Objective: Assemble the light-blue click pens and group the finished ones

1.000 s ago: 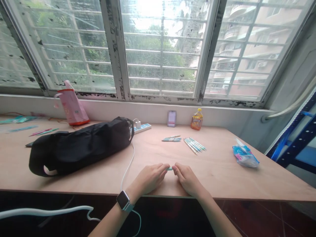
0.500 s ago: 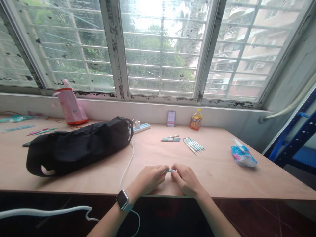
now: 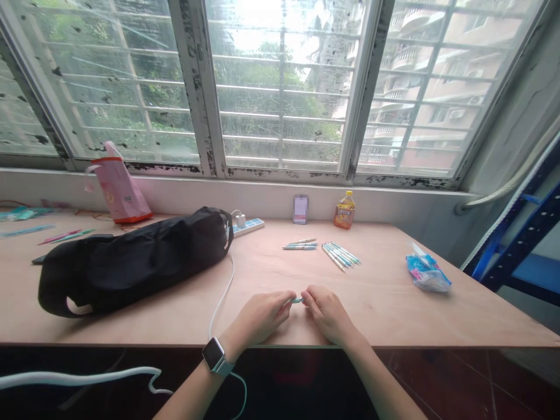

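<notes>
My left hand point(image 3: 262, 318) and my right hand point(image 3: 327, 315) meet near the front edge of the wooden table point(image 3: 385, 309). Their fingertips pinch a small pale blue pen part point(image 3: 297, 300) from both ends, and the fingers hide most of it. A smartwatch point(image 3: 214, 356) sits on my left wrist. Farther back lie a pair of pens point(image 3: 300, 246) and a fan of several pale blue pens point(image 3: 340, 255), both out of reach of my fingers.
A black fabric bag point(image 3: 131, 262) lies left of my hands. A white cable point(image 3: 221, 306) runs from a power strip point(image 3: 247, 227) past my left hand. Along the wall stand a pink paper bag point(image 3: 120, 186) and an orange drink bottle point(image 3: 344, 211). A plastic packet point(image 3: 426, 273) lies right.
My hands still hold the small blue part together at about the same spot. The whole scene has shifted slightly left and upward in view as my head moved.
</notes>
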### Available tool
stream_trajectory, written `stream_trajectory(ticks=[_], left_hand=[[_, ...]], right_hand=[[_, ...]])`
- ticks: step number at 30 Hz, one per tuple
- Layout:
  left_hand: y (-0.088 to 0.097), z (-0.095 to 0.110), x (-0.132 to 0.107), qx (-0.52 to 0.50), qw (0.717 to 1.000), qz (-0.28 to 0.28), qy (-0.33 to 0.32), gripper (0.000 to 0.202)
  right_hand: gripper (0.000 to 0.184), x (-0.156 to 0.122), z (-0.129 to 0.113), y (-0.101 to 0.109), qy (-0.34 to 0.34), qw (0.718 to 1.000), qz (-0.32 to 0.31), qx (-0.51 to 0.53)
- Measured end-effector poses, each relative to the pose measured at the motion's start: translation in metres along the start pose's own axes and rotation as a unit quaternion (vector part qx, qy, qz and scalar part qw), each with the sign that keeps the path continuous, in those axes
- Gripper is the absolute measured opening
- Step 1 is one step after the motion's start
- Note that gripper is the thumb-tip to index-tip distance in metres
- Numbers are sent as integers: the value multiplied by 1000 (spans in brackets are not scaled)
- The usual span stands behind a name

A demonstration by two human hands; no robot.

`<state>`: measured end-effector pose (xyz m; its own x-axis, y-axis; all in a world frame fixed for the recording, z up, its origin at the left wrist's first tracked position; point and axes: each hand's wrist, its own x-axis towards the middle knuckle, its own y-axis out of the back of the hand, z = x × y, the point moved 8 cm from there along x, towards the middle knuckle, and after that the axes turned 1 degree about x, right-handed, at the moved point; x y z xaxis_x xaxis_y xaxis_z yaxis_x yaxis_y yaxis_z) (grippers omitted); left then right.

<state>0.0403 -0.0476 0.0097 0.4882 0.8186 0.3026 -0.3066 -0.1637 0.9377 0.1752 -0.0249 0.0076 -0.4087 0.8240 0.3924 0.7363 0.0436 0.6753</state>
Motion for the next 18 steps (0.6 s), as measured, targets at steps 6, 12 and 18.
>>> stream_trajectory(ticks=[6, 12, 18], left_hand=[[0, -2, -1, -6, 1000, 3, 4, 22], [0, -2, -1, 0, 1000, -4, 14, 25], [0, -2, -1, -2, 1000, -4, 15, 24]], right_hand=[[13, -3, -6, 2, 29, 998, 2, 52], [25, 1, 2, -2, 1, 999, -3, 32], [13, -3, -5, 1, 17, 997, -6, 78]])
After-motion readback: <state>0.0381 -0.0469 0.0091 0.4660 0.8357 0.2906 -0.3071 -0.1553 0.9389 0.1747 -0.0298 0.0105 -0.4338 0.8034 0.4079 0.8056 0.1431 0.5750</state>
